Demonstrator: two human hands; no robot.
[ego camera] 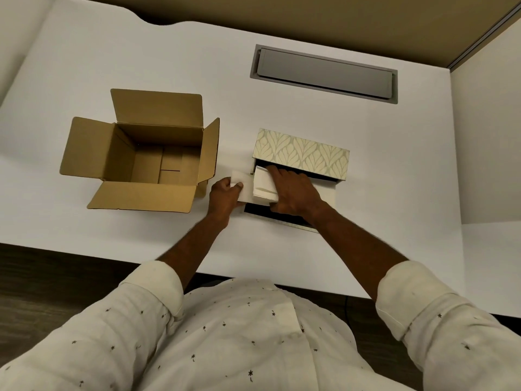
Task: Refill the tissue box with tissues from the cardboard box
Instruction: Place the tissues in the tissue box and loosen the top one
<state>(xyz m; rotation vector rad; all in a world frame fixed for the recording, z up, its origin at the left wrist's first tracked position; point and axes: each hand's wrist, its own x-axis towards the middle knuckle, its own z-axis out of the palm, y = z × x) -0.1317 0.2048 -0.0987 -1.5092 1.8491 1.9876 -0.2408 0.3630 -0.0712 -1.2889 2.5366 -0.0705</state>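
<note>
The tissue box [303, 155] has a pale leaf pattern and lies on the white desk with its dark opening toward me. A white stack of tissues [263, 187] sits half inside that opening. My right hand [293, 193] lies on top of the stack, fingers reaching into the box. My left hand [224, 194] pinches the stack's left end, thumb on top. The brown cardboard box [146, 156] stands to the left with all flaps open, and its inside looks empty.
A grey cable hatch [324, 73] is set into the desk behind the tissue box. White partition walls [485, 150] stand at the right. The desk's front edge runs just before my torso, with dark floor [42, 277] below.
</note>
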